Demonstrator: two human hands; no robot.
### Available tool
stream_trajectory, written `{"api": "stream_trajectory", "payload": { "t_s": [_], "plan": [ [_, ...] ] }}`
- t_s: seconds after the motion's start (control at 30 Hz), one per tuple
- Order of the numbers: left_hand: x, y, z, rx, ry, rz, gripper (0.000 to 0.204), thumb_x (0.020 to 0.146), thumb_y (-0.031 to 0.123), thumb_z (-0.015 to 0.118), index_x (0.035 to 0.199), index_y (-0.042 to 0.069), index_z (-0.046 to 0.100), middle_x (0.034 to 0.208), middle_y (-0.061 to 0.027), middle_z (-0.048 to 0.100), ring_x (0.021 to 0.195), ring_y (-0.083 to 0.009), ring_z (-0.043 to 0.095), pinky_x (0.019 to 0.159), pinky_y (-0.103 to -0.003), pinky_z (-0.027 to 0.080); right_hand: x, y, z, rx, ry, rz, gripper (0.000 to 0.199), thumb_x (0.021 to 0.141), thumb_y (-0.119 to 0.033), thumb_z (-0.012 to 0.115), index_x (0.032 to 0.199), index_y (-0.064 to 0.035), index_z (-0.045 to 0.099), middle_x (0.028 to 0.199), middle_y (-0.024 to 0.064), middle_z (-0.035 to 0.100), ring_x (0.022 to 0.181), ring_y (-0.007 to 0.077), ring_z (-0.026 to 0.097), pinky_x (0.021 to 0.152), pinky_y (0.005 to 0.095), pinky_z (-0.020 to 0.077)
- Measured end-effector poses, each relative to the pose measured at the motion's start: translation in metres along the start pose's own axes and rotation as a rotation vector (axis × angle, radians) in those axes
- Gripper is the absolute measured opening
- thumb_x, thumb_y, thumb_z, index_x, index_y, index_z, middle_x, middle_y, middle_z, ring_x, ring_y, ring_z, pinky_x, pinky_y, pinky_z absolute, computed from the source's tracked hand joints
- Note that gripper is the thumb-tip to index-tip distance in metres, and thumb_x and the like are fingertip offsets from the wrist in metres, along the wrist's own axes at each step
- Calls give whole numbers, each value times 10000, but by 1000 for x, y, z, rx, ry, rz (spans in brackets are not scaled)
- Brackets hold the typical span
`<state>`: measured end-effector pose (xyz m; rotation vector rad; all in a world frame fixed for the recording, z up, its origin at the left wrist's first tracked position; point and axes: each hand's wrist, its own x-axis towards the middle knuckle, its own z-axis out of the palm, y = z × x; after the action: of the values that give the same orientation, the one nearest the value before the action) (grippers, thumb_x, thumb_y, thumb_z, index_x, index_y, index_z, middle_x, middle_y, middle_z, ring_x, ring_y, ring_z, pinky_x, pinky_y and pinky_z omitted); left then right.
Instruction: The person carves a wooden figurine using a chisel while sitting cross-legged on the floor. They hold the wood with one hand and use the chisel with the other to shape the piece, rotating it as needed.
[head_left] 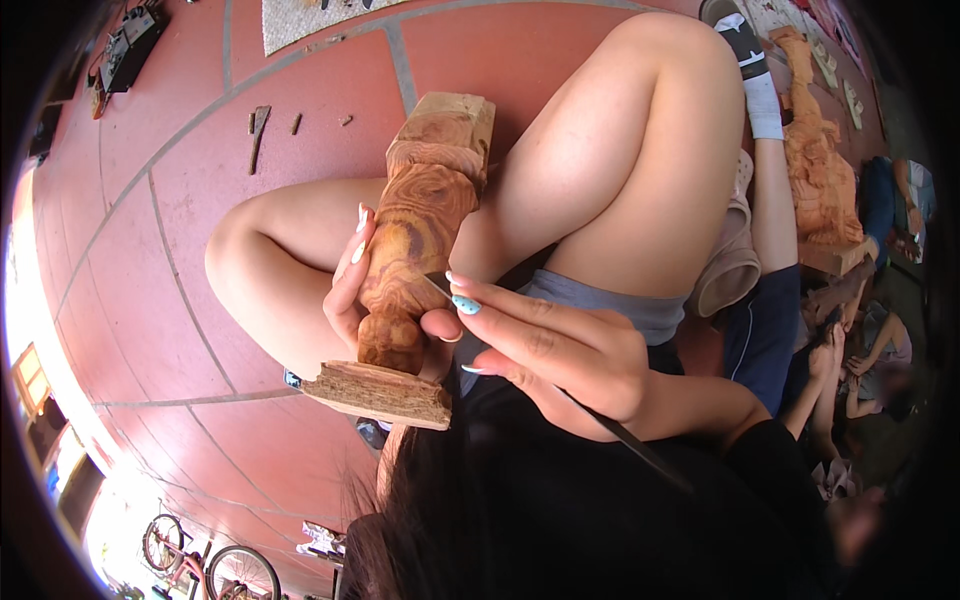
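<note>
On red tiled floor [150, 330] | left fingers [352, 285] grip wooden carving [415, 235] | right fingers [500, 325] pinch chisel [620, 435]

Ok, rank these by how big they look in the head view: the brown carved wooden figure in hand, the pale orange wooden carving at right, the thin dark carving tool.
1. Brown carved wooden figure, though nearness to the camera inflates it.
2. Pale orange wooden carving, farther off, so possibly larger really.
3. Thin dark carving tool, long but very slim, held in the right hand.
</note>
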<state>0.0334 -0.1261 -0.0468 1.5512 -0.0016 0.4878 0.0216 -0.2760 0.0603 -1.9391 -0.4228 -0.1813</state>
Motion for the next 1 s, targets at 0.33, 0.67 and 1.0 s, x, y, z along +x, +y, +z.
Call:
{"api": "stream_trajectory", "payload": {
  "t_s": [0.33, 0.67, 1.0],
  "plan": [
    [5, -4, -6, -36, -75, 44, 789, 822, 394, 846, 1347, -10, 418, 1402, -268, 515, 1338, -384, 521, 1150, -505, 413, 10, 9, 1, 19, -2, -13, 368, 783, 54, 796, 1132, 78, 680, 1140, 252, 698, 984, 312, 739, 811, 345, 642],
    [14, -15, -13, 17, -230, 216, 590, 922, 302, 747, 1363, 32, 464, 1430, -308, 481, 1340, -438, 505, 1118, -546, 436, 17, 10, -13, -38, -90, 6, 313, 775, -1, 810, 1073, 26, 718, 1055, 167, 735, 905, 256, 751, 689, 314, 640],
    [26, 12, -6, 79, -242, 131, 584, 721, 349, 929, 1172, 127, 633, 1344, -213, 496, 1283, -373, 527, 1098, -510, 427, 45, 25, -30, -68, -50, -43, 271, 788, 39, 785, 1051, 38, 720, 1017, 183, 740, 860, 268, 754, 710, 324, 640]
  ]
}}
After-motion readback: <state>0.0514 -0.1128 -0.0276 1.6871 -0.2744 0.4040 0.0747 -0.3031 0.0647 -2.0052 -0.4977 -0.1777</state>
